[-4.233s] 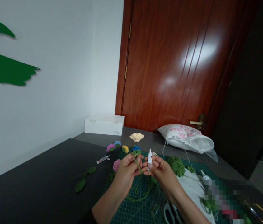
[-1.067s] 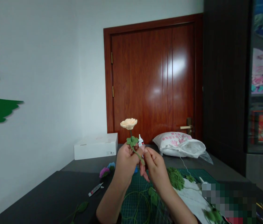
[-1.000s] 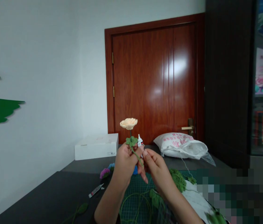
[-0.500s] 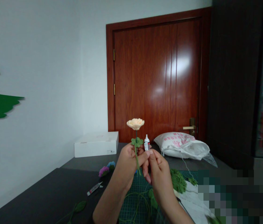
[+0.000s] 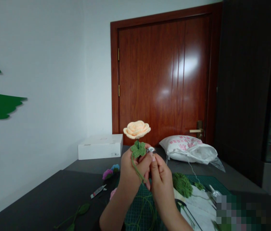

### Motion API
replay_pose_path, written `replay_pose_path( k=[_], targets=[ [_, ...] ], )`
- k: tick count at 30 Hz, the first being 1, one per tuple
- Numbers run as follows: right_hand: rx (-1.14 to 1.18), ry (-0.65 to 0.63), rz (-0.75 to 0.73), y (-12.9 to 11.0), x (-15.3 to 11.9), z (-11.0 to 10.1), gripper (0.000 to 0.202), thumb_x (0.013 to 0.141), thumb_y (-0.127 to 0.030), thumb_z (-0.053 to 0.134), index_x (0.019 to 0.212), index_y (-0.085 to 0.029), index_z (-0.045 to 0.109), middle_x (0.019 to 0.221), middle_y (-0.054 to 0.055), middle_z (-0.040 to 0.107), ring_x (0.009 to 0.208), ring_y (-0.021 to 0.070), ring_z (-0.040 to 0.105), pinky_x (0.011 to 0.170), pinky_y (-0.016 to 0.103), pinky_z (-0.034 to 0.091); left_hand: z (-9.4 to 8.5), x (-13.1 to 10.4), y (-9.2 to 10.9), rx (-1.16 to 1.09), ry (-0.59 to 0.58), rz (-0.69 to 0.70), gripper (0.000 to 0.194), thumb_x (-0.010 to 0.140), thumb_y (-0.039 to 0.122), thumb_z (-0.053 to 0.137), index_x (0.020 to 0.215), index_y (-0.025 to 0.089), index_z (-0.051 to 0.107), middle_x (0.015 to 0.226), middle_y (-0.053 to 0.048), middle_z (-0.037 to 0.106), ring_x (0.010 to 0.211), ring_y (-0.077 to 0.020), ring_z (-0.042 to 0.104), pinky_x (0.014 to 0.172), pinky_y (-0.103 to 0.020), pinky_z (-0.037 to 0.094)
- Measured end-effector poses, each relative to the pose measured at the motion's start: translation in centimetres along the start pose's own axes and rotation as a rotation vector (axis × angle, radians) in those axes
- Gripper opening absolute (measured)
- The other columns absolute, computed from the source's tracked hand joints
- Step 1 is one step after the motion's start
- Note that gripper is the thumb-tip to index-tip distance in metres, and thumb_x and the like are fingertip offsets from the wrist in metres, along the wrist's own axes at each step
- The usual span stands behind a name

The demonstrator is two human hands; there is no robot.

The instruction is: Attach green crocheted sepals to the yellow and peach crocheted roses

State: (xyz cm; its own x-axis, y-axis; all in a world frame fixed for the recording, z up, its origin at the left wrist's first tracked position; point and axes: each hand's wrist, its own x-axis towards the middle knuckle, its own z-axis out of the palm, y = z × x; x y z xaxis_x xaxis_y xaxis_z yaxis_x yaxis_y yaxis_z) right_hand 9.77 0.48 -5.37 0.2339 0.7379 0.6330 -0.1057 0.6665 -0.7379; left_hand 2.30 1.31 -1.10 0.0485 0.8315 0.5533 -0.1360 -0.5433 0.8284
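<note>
Gripping the crocheted peach flower (image 5: 137, 129) by its stem, the left hand (image 5: 133, 167) keeps closed fingers below the green calyx (image 5: 138, 149); the right hand (image 5: 160, 173) pinches the small glue tube (image 5: 151, 149) just beside it, above the cutting mat (image 5: 135, 207).

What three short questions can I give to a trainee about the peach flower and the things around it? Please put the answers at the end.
1. What is just below the peach flower?
a) a blue ribbon
b) a green calyx
c) a yellow leaf
2. True or false: in the picture, the box is left of the bag.
3. Fill in: the yarn ball lies to the ____ of the right hand.

Key: 1 b; 2 true; 3 right
</note>
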Motion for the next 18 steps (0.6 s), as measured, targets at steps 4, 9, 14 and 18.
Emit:
replay_pose_path(
  k=[4, 9, 14, 18],
  targets=[
    [0.021, -0.009, 0.036, 0.3, -0.1, 0.1, 0.042, 0.092, -0.06, 0.047, 0.074, -0.023, 0.048, 0.048, -0.008, 0.043, 0.036, 0.0087, 0.037, 0.037, 0.021, 0.031, 0.0, 0.2, 0.1, 0.038, 0.004, 0.04, 0.016, 0.073, 0.025, 0.073, 0.077, 0.016, 0.06, 0.044, 0.008, 0.05, 0.029, -0.0064, 0.041, 0.035, -0.018, 0.036],
    [-0.011, 0.008, 0.015, 0.6, -0.2, 0.1, 0.042, 0.092, -0.061, 0.046, 0.073, -0.023, 0.047, 0.048, -0.008, 0.043, 0.038, 0.0093, 0.039, 0.039, 0.021, 0.031, 0.1, 0.1, 0.0, 0.063, 0.043, 0.033, 0.019, 0.073, 0.028, 0.073, 0.085, 0.016, 0.063, 0.043, 0.008, 0.051, 0.026, -0.0068, 0.038, 0.03, -0.019, 0.031],
    [-0.05, 0.012, 0.014, 1.0, -0.4, 0.2, 0.043, 0.094, -0.059, 0.043, 0.071, -0.023, 0.047, 0.05, -0.007, 0.044, 0.04, 0.0099, 0.039, 0.04, 0.022, 0.031, -0.1, 0.4, -0.3, 0.167, 0.048, 0.033, 0.021, 0.078, 0.033, 0.068, 0.07, 0.019, 0.055, 0.041, 0.008, 0.048, 0.026, -0.0085, 0.041, 0.03, -0.019, 0.032],
    [-0.134, 0.024, -0.015, 1.1, -0.5, 0.1, 0.044, 0.095, -0.058, 0.042, 0.068, -0.023, 0.046, 0.051, -0.006, 0.043, 0.043, 0.0106, 0.039, 0.042, 0.023, 0.029, 0.2, 0.2, 0.2, 0.149, 0.119, 0.042, 0.021, 0.079, 0.034, 0.068, 0.069, 0.019, 0.057, 0.039, 0.008, 0.047, 0.028, -0.0084, 0.041, 0.03, -0.019, 0.03]
  ],
)
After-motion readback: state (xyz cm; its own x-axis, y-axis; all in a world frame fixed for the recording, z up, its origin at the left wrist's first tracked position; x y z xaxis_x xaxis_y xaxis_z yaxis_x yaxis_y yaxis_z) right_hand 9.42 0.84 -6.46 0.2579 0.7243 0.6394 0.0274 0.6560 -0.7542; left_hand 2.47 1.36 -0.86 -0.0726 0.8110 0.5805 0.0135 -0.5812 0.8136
